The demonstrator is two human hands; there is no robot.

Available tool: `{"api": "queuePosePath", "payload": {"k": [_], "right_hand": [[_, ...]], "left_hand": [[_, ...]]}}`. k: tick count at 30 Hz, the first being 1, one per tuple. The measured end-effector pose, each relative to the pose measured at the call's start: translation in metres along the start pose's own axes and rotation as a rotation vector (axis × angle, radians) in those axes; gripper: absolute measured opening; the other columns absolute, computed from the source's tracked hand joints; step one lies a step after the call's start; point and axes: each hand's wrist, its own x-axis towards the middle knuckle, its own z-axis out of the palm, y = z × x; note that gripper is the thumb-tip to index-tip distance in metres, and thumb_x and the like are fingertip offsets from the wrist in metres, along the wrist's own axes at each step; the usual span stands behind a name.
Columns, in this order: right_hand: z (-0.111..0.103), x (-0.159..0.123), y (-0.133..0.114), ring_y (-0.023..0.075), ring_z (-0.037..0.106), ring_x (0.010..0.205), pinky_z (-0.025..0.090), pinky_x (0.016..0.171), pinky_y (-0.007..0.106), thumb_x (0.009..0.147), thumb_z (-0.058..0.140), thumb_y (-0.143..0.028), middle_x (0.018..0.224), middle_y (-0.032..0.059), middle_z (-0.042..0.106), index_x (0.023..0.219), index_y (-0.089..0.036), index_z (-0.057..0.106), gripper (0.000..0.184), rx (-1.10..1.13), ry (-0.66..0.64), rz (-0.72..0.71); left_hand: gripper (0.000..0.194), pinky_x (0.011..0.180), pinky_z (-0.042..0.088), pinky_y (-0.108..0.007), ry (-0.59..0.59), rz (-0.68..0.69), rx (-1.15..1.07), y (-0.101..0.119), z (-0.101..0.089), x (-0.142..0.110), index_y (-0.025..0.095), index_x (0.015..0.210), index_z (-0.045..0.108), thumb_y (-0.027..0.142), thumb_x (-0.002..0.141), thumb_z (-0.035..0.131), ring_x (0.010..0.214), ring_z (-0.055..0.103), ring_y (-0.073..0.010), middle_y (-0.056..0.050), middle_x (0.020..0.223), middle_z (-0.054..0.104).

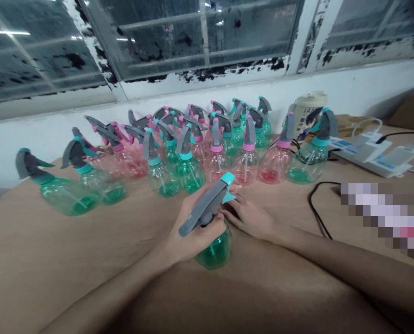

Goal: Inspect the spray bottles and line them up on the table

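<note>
A green spray bottle (216, 250) with a grey trigger head and teal nozzle stands on the brown table (54, 260) in front of me. My left hand (189, 229) is wrapped round its neck, just under the trigger head. My right hand (250, 215) lies beside the bottle on the right, fingers bent, fingertips touching the trigger area near the nozzle. I cannot see anything held in that hand.
Several green and pink spray bottles (189, 167) stand in rows behind, toward the window wall. At the right are a lidded cup (306, 111), white power strips (363, 150) and a black cable (314, 204). A blurred patch covers the right edge.
</note>
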Motion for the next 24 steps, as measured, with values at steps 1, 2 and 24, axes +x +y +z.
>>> {"api": "queuePosePath", "payload": {"k": [1,2,24], "right_hand": [[-0.0005,0.0000,-0.0003,0.0265,0.058,0.108,0.049,0.088,0.044,0.095,0.044,-0.031,0.110,0.0150,0.065,0.105,-0.014,0.060,0.025,0.005,-0.001,-0.002],[-0.0009,0.0000,-0.0006,0.0264,0.058,0.107,0.049,0.088,0.043,0.095,0.044,-0.030,0.110,0.0148,0.065,0.105,-0.014,0.061,0.025,0.008,-0.004,-0.003],[0.0023,-0.0004,0.0024,0.0274,0.054,0.116,0.045,0.097,0.045,0.094,0.046,-0.028,0.116,0.0170,0.063,0.109,-0.012,0.060,0.026,0.013,0.015,-0.022]], "left_hand": [[0.019,0.048,0.037,-0.023,-0.023,0.020,-0.001,-0.0005,-0.0003,0.0004,0.023,0.084,0.055,0.020,0.065,0.052,0.051,0.037,-0.0101,0.007,0.059,0.043],[0.020,0.048,0.037,-0.022,-0.045,0.043,-0.002,-0.0012,-0.0007,0.0010,0.022,0.085,0.054,0.019,0.066,0.051,0.050,0.037,-0.0099,0.007,0.059,0.042],[0.018,0.056,0.045,-0.025,-0.096,0.178,0.038,-0.0028,-0.0053,0.0032,0.022,0.080,0.053,0.013,0.065,0.049,0.057,0.048,-0.0124,0.004,0.066,0.051]]}}
